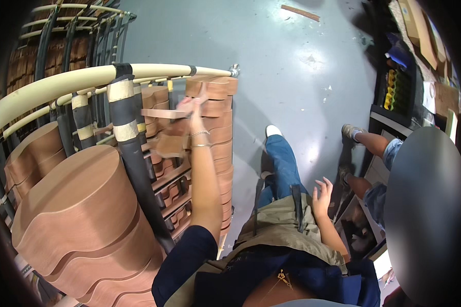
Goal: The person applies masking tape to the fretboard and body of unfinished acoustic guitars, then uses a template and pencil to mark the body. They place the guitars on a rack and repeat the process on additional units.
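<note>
The left hand [192, 106] is stretched into the rack, at the inner side of a tall wooden stack [223, 123]. Its fingers are blurred, so I cannot tell whether they pinch something or only touch. A pale flat piece [161, 113] extends to the left from this hand, and it seems to meet the fingers, but the contact is not clear. Just below the hand there is a brown piece [170, 145], also blurred; I cannot say if it is held.

The tall wooden stack is immediately right of the grip and continues below it, one curved block over another. Probably they are piled with matching outlines so that the pile is steady. Left of and below the grip, nearer to the body, are large wavy blocks [71, 199], with a black post [133, 158] standing between; such posts perhaps keep the piles apart. A cream rail [87, 84] passes above the grip.

The right hand [321, 198] is well apart from the stack, beside the apron [276, 230]. Its fingers are loosely spread with nothing between them, perhaps for balance.
</note>
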Action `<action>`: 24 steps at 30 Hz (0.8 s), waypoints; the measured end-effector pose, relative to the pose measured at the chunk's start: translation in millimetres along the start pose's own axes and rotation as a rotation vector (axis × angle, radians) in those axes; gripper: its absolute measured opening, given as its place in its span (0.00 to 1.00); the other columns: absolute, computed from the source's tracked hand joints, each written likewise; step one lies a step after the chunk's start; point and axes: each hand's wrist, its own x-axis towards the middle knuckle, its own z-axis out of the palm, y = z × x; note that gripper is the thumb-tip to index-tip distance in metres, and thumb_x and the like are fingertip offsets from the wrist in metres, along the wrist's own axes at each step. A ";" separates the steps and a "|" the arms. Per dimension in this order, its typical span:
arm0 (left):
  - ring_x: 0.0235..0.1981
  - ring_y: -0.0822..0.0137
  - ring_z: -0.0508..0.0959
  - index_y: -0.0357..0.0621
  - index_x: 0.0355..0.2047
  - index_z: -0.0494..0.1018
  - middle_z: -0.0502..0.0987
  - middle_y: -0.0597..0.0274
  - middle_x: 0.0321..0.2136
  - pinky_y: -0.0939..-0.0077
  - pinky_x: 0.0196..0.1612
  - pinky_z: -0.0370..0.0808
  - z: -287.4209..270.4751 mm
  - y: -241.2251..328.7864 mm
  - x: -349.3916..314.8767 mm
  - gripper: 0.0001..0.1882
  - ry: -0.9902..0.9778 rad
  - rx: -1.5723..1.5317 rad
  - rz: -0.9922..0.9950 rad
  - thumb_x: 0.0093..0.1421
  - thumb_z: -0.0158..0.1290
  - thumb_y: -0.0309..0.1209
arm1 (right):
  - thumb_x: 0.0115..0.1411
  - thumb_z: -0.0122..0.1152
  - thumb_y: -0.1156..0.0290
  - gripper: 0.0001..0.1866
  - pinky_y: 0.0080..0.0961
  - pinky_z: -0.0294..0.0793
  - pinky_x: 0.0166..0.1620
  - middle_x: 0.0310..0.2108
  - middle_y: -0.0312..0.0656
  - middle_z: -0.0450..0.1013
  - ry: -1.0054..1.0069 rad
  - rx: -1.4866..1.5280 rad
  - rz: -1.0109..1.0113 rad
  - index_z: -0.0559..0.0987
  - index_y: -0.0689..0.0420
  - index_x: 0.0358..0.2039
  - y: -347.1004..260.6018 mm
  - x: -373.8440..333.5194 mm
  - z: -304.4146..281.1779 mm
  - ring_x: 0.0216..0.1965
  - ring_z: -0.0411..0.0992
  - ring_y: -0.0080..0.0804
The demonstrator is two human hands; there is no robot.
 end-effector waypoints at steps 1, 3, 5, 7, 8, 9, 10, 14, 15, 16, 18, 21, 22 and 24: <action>0.38 0.69 0.72 0.38 0.42 0.70 0.73 0.59 0.38 0.77 0.46 0.71 10.5 8.9 -23.8 0.21 -0.004 0.052 0.020 0.48 0.64 0.25 | 0.53 0.54 0.80 0.14 0.34 0.65 0.52 0.53 0.49 0.60 -0.004 -0.004 -0.016 0.73 0.56 0.42 -2.9 -0.2 2.7 0.52 0.63 0.49; 0.40 0.69 0.72 0.37 0.43 0.69 0.72 0.59 0.39 0.77 0.47 0.70 18.7 32.8 -65.3 0.22 -0.006 0.118 0.034 0.49 0.64 0.26 | 0.53 0.55 0.80 0.14 0.34 0.65 0.53 0.52 0.49 0.62 0.019 0.006 -0.077 0.74 0.55 0.41 -8.5 -0.9 2.1 0.52 0.63 0.49; 0.41 0.69 0.71 0.36 0.45 0.68 0.71 0.59 0.40 0.77 0.48 0.70 27.6 61.0 -98.6 0.23 -0.076 0.127 0.045 0.50 0.63 0.26 | 0.52 0.56 0.80 0.13 0.34 0.65 0.53 0.51 0.48 0.63 0.073 0.066 -0.108 0.75 0.54 0.39 -11.3 -9.1 5.2 0.52 0.64 0.48; 0.42 0.68 0.71 0.36 0.46 0.67 0.70 0.59 0.42 0.77 0.48 0.69 20.8 91.7 -126.8 0.23 -0.139 0.121 0.043 0.51 0.62 0.27 | 0.52 0.56 0.80 0.13 0.34 0.66 0.52 0.47 0.47 0.67 0.134 0.067 -0.234 0.76 0.54 0.38 -34.3 -11.1 0.3 0.50 0.66 0.47; 0.43 0.68 0.71 0.35 0.47 0.66 0.70 0.59 0.43 0.77 0.49 0.69 11.9 107.6 -140.2 0.24 -0.179 0.108 0.047 0.52 0.62 0.27 | 0.51 0.56 0.80 0.13 0.35 0.65 0.52 0.46 0.47 0.68 0.149 0.098 -0.302 0.76 0.54 0.38 -46.9 -12.2 -2.4 0.49 0.66 0.46; 0.44 0.68 0.70 0.35 0.47 0.66 0.70 0.59 0.43 0.78 0.49 0.69 13.9 117.3 -154.9 0.24 -0.267 0.089 0.059 0.52 0.61 0.28 | 0.51 0.57 0.80 0.13 0.36 0.65 0.52 0.45 0.47 0.69 0.191 0.136 -0.341 0.77 0.54 0.38 -61.3 -17.5 -5.2 0.48 0.67 0.46; 0.45 0.68 0.70 0.35 0.48 0.65 0.69 0.59 0.44 0.78 0.49 0.69 6.9 126.9 -168.5 0.25 -0.341 0.052 0.074 0.53 0.61 0.28 | 0.51 0.58 0.79 0.13 0.37 0.64 0.53 0.46 0.47 0.69 0.192 0.164 -0.404 0.77 0.54 0.38 -75.2 -20.8 -11.5 0.49 0.66 0.47; 0.45 0.65 0.70 0.36 0.46 0.64 0.70 0.56 0.43 0.76 0.50 0.67 -32.3 146.1 -232.6 0.27 -0.679 -0.189 0.169 0.49 0.63 0.27 | 0.48 0.64 0.69 0.28 0.46 0.53 0.61 0.57 0.54 0.59 0.240 0.008 -0.711 0.69 0.60 0.51 -122.9 -43.7 -34.1 0.60 0.56 0.51; 0.44 0.62 0.71 0.36 0.42 0.66 0.72 0.55 0.40 0.73 0.50 0.67 -50.0 177.7 -253.8 0.27 -0.729 -0.222 0.258 0.44 0.67 0.26 | 0.47 0.66 0.66 0.35 0.48 0.49 0.63 0.60 0.56 0.55 0.226 -0.062 -0.720 0.64 0.61 0.55 -131.4 -58.5 -37.6 0.63 0.52 0.51; 0.45 0.62 0.71 0.37 0.41 0.66 0.72 0.55 0.40 0.73 0.50 0.67 -71.6 172.0 -266.6 0.25 -0.831 -0.150 0.276 0.45 0.66 0.25 | 0.47 0.66 0.64 0.39 0.49 0.47 0.64 0.61 0.57 0.52 0.213 -0.080 -0.763 0.60 0.62 0.57 -134.8 -74.2 -38.1 0.64 0.49 0.51; 0.44 0.63 0.71 0.38 0.40 0.66 0.71 0.58 0.38 0.74 0.47 0.69 -99.7 233.9 -309.7 0.21 -1.074 -0.124 0.702 0.48 0.64 0.25 | 0.46 0.67 0.63 0.40 0.51 0.44 0.64 0.60 0.55 0.56 0.298 -0.032 -0.793 0.60 0.62 0.57 -123.5 -112.0 -44.4 0.63 0.51 0.50; 0.42 0.65 0.73 0.36 0.38 0.71 0.72 0.57 0.41 0.74 0.47 0.69 -150.3 274.9 -377.5 0.16 -1.448 -0.097 0.452 0.50 0.62 0.25 | 0.52 0.60 0.65 0.37 0.54 0.42 0.64 0.61 0.56 0.53 0.110 -0.080 -0.732 0.57 0.57 0.61 -74.3 -168.4 -66.4 0.64 0.48 0.50; 0.42 0.67 0.73 0.38 0.39 0.71 0.72 0.58 0.41 0.76 0.47 0.69 -159.9 257.5 -392.6 0.16 -1.469 -0.030 0.471 0.51 0.62 0.25 | 0.52 0.58 0.67 0.33 0.50 0.47 0.61 0.56 0.53 0.58 0.105 -0.015 -0.658 0.59 0.57 0.58 -63.0 -196.8 -76.8 0.59 0.54 0.49; 0.41 0.71 0.72 0.40 0.41 0.69 0.72 0.61 0.41 0.79 0.46 0.69 -170.9 223.6 -426.4 0.17 -1.553 -0.013 0.371 0.52 0.61 0.27 | 0.51 0.58 0.70 0.28 0.43 0.61 0.53 0.43 0.50 0.69 0.243 0.087 -0.586 0.64 0.58 0.53 -41.9 -252.0 -88.7 0.45 0.67 0.48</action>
